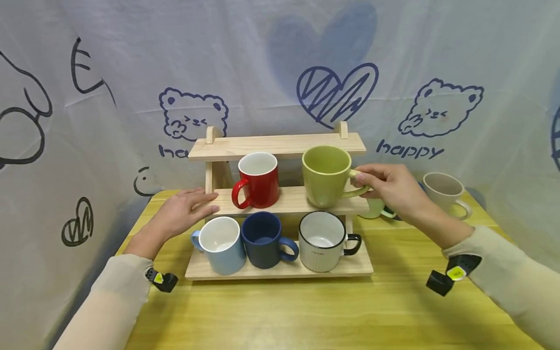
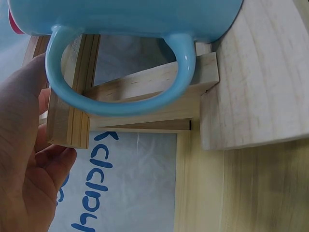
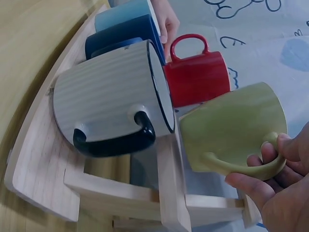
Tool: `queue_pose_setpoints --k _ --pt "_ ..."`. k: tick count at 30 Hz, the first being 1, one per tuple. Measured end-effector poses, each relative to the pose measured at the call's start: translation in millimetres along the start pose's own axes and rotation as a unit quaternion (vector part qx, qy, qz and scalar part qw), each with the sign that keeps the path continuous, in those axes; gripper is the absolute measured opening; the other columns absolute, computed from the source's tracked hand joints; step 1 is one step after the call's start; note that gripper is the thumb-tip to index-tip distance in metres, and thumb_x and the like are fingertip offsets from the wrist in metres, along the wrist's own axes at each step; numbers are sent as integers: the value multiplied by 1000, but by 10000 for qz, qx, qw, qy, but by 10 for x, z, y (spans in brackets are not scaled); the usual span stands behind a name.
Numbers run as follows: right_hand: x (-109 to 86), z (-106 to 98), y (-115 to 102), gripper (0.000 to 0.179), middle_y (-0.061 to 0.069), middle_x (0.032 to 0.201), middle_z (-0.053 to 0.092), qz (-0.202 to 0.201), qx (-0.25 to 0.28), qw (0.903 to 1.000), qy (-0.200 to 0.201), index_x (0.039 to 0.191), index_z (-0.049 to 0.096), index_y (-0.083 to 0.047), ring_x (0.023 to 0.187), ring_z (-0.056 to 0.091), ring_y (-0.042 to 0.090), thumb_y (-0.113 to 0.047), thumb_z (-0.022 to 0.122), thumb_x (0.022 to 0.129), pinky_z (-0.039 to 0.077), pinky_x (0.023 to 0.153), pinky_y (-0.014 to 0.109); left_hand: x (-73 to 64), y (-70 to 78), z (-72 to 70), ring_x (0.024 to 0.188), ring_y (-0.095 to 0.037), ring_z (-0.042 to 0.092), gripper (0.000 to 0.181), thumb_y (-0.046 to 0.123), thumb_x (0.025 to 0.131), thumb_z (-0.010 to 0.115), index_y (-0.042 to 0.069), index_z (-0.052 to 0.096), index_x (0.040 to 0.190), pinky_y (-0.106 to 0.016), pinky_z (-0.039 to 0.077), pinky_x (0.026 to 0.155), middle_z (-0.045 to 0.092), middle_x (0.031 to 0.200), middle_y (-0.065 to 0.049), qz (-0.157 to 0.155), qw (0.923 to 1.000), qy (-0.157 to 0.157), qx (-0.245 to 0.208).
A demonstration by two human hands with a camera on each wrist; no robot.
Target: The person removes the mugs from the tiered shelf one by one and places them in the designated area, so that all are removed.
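My right hand [image 1: 391, 187] pinches the handle of a green mug [image 1: 325, 177] at the right of the middle tier of a wooden rack [image 1: 280, 274]. Whether its base touches the board cannot be told; in the right wrist view it looks slightly tilted. My left hand [image 2: 29, 159] grips the left end of that tier, fingers curled around the board. Left of the green mug stands a red mug [image 1: 260, 182]. Along the bottom tier stand a light blue mug [image 1: 225, 250], a dark blue mug [image 1: 262, 245] and a white mug [image 1: 321, 248] with a black handle.
Behind my right forearm, a beige mug [image 1: 442, 189] and a partly hidden pale green mug [image 1: 372, 208] stand on the yellow wooden table [image 1: 271, 316]. The rack's top board [image 1: 280, 145] holds no mugs. A printed white curtain [image 1: 262, 63] hangs behind.
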State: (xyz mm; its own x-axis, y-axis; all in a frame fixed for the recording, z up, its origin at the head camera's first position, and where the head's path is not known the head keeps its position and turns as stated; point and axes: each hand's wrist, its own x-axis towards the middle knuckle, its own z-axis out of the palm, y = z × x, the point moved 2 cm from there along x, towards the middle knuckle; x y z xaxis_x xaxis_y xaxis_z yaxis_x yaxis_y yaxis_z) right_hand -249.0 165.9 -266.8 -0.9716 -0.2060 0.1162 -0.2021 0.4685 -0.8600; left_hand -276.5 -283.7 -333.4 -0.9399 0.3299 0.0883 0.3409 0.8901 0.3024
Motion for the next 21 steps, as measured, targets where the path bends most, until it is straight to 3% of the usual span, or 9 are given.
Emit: queue_pose_setpoints --k 6,14,21 --pt "-46 -145 58 36 21 114 63 97 334 9991 261 128 60 4 97 64 17 -20 53 102 57 79 29 -6 8 -3 137 -45 34 65 60 95 50 14 56 140 -65 27 107 46 145 -20 -25 10000 -4 -11" --pt "-131 -368 120 42 14 110 63 103 103 9985 527 128 60 3 95 64 10 -28 53 102 57 81 30 -1 6 2 137 -45 33 66 62 95 49 15 56 140 -66 26 107 45 146 -21 -64 10000 -61 -17" --pt "-203 -552 160 46 4 104 64 104 -23 9978 652 128 59 2 97 64 14 -35 52 101 57 81 27 1 13 2 137 -46 33 66 62 95 49 15 55 141 -66 26 107 45 146 -21 -47 10000 -72 -14"
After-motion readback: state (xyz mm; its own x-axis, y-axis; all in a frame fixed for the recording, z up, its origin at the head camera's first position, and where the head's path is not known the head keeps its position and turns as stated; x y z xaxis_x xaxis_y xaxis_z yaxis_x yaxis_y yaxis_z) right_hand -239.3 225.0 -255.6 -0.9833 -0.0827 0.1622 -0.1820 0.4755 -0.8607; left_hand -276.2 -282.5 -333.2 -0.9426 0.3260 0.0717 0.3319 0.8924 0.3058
